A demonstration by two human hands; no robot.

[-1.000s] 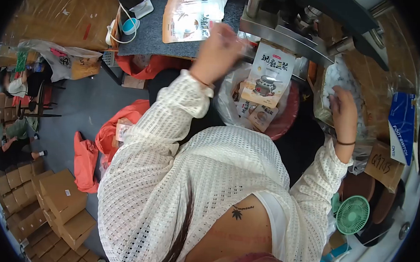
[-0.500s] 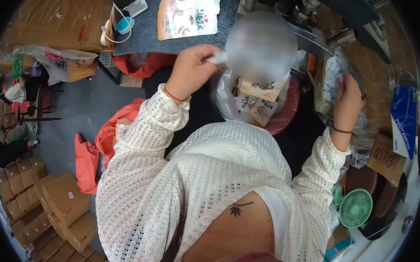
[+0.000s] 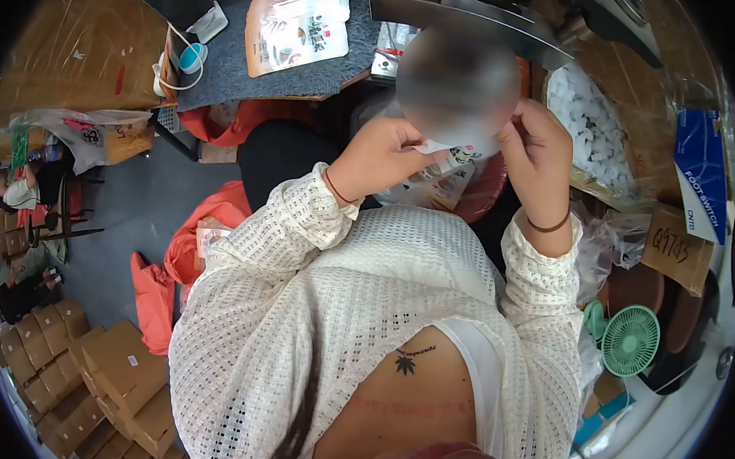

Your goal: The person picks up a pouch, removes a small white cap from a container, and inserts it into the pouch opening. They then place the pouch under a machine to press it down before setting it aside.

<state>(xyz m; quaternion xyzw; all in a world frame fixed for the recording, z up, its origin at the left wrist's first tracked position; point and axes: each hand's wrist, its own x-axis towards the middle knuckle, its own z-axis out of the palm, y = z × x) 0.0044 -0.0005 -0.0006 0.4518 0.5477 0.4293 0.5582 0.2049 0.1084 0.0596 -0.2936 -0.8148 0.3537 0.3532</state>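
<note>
One pouch pinched in left hand, grip of right hand obscured; red basin holds packets, box at right, white pieces.

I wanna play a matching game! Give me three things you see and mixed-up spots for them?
Things:
1. Bare left hand
2. Stacked white-and-tan printed pouches
3. Round green plastic fan

Spots:
A. On the grey fabric table cover
B. Below the blue-and-white cardboard box in the picture
C. Pinching the edge of a flat white printed pouch

Pairs: 1-C, 2-A, 3-B
</note>
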